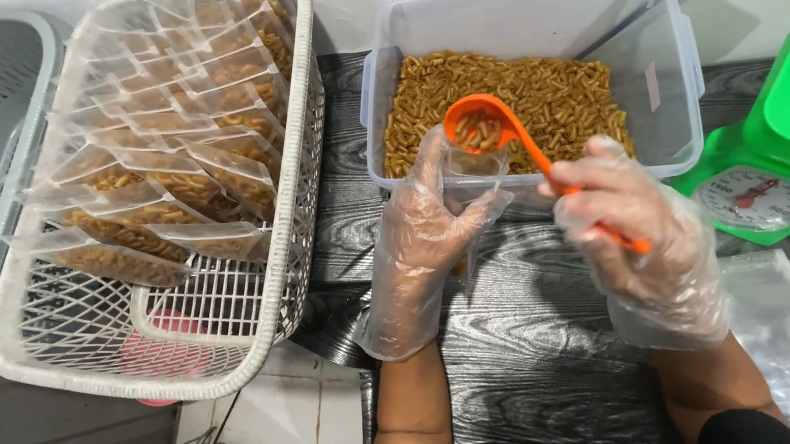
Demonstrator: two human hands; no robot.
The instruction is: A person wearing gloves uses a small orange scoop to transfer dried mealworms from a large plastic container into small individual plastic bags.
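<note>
The right hand (627, 215) is gripping the orange scoop (483, 126) by its handle, its long axis slanting up-left, the loaded bowl hovering just above the clear bag (471, 179). The left hand (421, 234) is closed around that bag, holding its mouth open under the scoop. Behind them, a tub (678, 91) of snacks is sitting on the dark counter (517, 337); a basket (304, 203) of filled bags is waiting left, a green scale (784, 158) right.
</note>
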